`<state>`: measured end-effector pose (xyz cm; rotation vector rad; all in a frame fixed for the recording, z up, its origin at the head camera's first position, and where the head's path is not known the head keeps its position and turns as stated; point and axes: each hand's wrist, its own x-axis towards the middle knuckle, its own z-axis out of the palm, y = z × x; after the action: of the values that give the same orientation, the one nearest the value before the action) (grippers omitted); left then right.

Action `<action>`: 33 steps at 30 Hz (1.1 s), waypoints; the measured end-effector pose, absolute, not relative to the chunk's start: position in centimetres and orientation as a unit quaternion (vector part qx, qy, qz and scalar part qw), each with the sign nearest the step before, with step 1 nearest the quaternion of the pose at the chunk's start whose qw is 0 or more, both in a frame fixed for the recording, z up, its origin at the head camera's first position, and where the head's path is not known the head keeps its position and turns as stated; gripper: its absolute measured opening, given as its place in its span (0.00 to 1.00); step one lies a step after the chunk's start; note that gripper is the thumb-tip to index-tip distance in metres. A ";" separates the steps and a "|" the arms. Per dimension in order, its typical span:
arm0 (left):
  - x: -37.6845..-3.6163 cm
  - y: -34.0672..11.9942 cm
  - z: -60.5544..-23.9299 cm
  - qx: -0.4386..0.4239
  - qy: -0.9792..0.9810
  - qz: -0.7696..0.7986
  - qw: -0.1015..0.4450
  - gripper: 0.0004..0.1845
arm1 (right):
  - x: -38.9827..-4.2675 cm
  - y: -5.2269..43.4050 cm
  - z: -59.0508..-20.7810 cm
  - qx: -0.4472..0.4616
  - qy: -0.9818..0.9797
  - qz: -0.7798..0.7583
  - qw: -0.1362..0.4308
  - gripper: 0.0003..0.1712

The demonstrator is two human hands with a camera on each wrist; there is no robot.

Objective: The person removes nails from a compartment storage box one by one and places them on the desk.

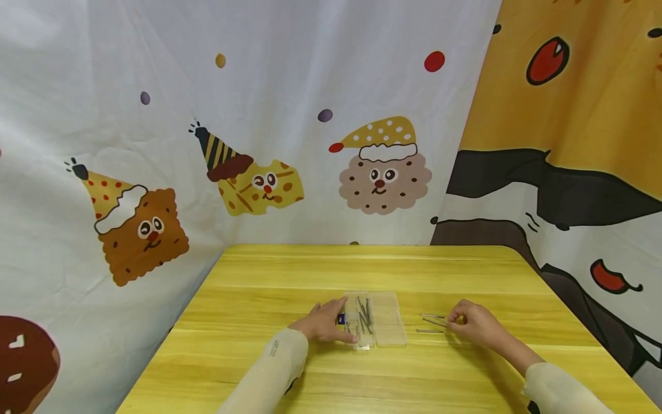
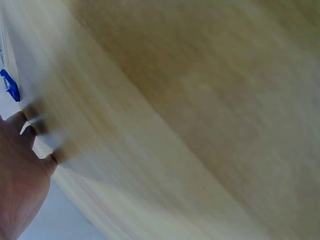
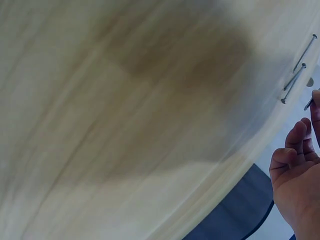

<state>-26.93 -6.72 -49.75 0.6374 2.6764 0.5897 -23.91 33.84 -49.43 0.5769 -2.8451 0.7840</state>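
Splayed left hand [image 1: 326, 322] touches one case [image 1: 388, 319]; right hand [image 1: 478, 325] pinches one nail [image 3: 308, 105], three nearby.

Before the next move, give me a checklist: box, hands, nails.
1. Box open: ok, lid lies folded out beside it.
2. Left hand at the box: ok, fingers spread along its left side.
3. Right hand has a nail: ok, at the fingertips.
4. Grip firmness: cannot tell.
5. All nails boxed: not ok, loose nails lie on the table.
6. Boxed nails lined up: not ok, several lie at angles.
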 end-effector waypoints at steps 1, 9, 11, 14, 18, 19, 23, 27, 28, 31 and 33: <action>-26.9 -6.7 -49.7 0.223 0.939 0.207 0.163 0.60 | -23.9 33.9 -49.5 0.191 -0.944 0.260 0.068 0.09; -26.8 -6.6 -49.7 0.219 0.939 0.206 0.167 0.60 | -23.9 34.4 -50.2 0.195 -0.943 0.266 0.051 0.08; -26.8 -6.6 -49.8 0.219 0.939 0.205 0.168 0.60 | -23.9 34.5 -50.3 0.196 -0.943 0.266 0.045 0.08; -26.9 -6.6 -49.8 0.218 0.939 0.204 0.168 0.60 | -23.8 34.6 -50.3 0.200 -0.942 0.265 0.042 0.07; -26.9 -6.6 -49.8 0.219 0.940 0.202 0.166 0.60 | -23.8 34.7 -50.4 0.207 -0.942 0.261 0.039 0.07; -27.0 -6.6 -49.8 0.219 0.940 0.202 0.166 0.60 | -23.8 34.7 -50.4 0.207 -0.942 0.260 0.037 0.07; -27.0 -6.6 -49.8 0.219 0.939 0.204 0.168 0.60 | -23.9 34.7 -50.7 0.209 -0.943 0.255 0.034 0.07; -26.9 -6.6 -49.8 0.220 0.939 0.204 0.169 0.60 | -24.0 34.7 -50.8 0.199 -0.946 0.254 0.040 0.06; -26.9 -6.6 -49.8 0.221 0.939 0.204 0.169 0.60 | -24.0 34.7 -50.8 0.195 -0.946 0.255 0.042 0.06; -26.9 -6.6 -49.7 0.221 0.938 0.208 0.168 0.60 | -24.0 34.7 -50.8 0.188 -0.946 0.259 0.047 0.05; -26.9 -6.6 -49.7 0.221 0.938 0.209 0.168 0.60 | -24.1 34.6 -50.7 0.183 -0.946 0.262 0.050 0.05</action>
<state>-26.88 -6.57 -49.73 0.6285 2.6662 0.5957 -24.05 34.61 -50.70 0.5567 -2.8816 0.7992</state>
